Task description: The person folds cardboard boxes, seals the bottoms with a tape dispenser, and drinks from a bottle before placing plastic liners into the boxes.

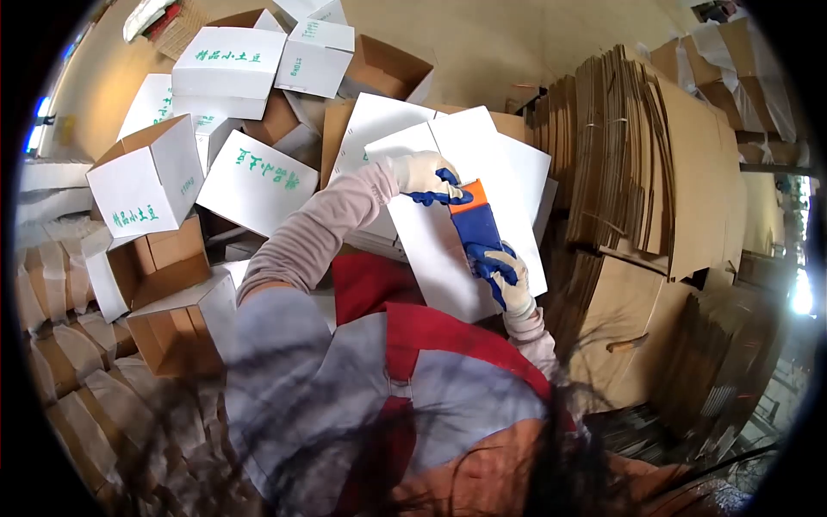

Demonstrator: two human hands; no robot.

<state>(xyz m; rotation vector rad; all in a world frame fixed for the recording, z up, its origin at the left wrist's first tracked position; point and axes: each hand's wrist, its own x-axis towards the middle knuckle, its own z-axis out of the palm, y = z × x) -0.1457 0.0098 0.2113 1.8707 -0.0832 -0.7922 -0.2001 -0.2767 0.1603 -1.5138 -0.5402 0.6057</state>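
Both of my hands wear white gloves with blue coating on the fingers and palms. My left hand (431,179) is closed at the orange end of a blue-and-orange box-shaped object (475,226). My right hand (506,274) grips the same object at its lower blue end; what kind it is I cannot make out. The object is tilted above flat white cardboard pieces (422,258), which lie in front of my body over other white cartons. My fingers hide parts of both ends.
Several open white cartons (228,65) with green writing are piled at the left and back. To the right stand tall stacks of folded brown cardboard (698,164). Brown wrapped bundles (95,362) line the lower left. A wooden-handled tool (627,344) lies on cardboard at right.
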